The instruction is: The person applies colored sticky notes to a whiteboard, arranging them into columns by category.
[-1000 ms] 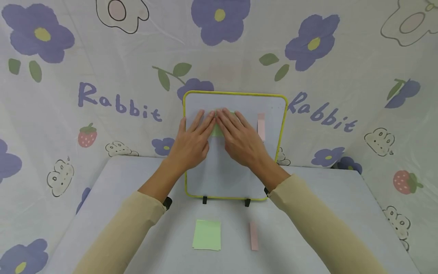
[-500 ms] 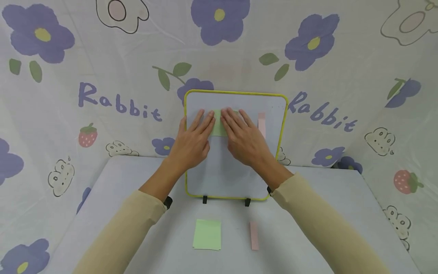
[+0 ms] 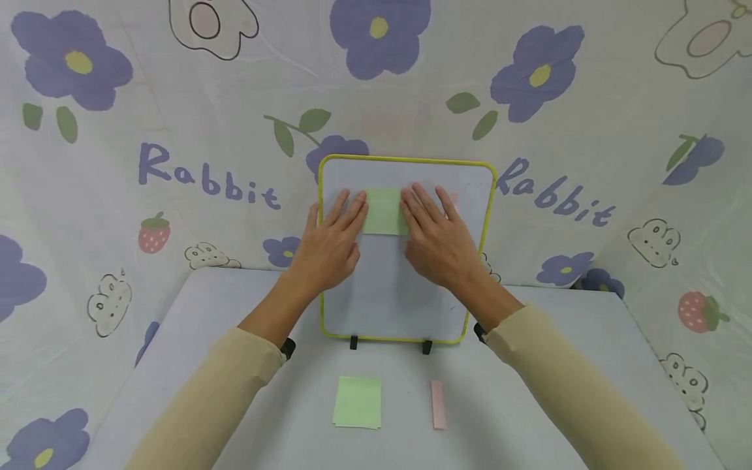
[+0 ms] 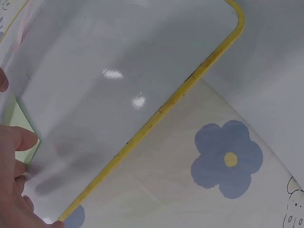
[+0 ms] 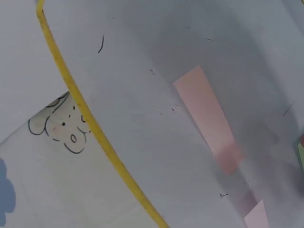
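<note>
Pale green paper, a square note [image 3: 384, 212], lies flat on a whiteboard [image 3: 376, 294] between the two hands, which rest against the board with nothing gripped. The left hand [image 3: 328, 247] has its fingers straight and fanned, the index fingertip at the note's near edge and the little finger by the board's yellow frame. The right hand [image 3: 439, 243] is likewise outstretched, its fingertips touching the note's opposite edge. Beneath the right hand, a pink strip [image 5: 209, 118] is on the board, with part of a second strip [image 5: 258, 217] near it. Below both hands, between the forearms, the tabletop [image 3: 587, 320] carries a stack of green notes [image 3: 357, 403] and, towards the right arm, a narrow pink pad [image 3: 438, 405].
</note>
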The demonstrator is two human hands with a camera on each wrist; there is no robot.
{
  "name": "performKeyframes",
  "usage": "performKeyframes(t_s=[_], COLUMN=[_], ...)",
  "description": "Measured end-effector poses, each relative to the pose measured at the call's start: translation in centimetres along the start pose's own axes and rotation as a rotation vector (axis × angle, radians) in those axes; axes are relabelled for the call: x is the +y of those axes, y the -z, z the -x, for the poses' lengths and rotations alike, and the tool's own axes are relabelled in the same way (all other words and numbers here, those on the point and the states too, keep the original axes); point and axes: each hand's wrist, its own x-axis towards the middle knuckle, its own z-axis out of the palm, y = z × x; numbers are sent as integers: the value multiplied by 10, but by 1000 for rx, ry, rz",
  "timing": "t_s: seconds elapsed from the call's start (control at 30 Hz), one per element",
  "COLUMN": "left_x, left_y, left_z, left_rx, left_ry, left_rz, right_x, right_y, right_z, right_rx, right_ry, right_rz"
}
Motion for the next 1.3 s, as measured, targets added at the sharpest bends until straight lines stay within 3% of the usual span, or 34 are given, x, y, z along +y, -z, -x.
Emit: performKeyframes(t_s=[0.9,1.07,1.3], left_x=[3,1,1], left_y=[3,4,-6], left_z=[7,25,64], left_rx=[15,39,63], left_ry=[-5,-40,-118], left_rz=[36,71,99], right_x=[-5,-13,-28], right_y=[5,6,1], right_z=[15,28,61], right_rx=[4,17,32], right_ry=[-43,-66,-59], right_rz=[-60,-145,-342])
